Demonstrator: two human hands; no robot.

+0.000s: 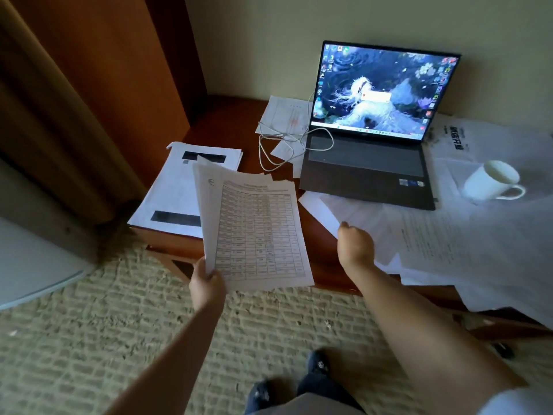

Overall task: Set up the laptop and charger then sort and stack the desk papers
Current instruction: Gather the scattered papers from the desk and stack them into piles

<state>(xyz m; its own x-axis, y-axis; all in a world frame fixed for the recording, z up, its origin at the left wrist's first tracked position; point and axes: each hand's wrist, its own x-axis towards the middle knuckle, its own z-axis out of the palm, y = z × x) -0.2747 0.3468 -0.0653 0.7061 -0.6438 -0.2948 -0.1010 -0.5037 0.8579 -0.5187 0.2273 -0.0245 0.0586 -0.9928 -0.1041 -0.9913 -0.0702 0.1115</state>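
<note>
Several sheets [254, 226] fanning up from left grip [206, 283], pinched at bottom corner.

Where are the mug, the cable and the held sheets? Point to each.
mug [490, 178]: head view, on its white side wall.
cable [262, 148]: head view, on the loop left of the laptop.
held sheets [257, 229]: head view, on the printed table of the top sheet.

Laptop [374, 127] stood open on the desk, screen lit — white charger cable [278, 145] looped at its left. Table-printed sheets [254, 229] were held up; loose papers [449, 244] lay scattered right — one stack [176, 190] left.
</note>
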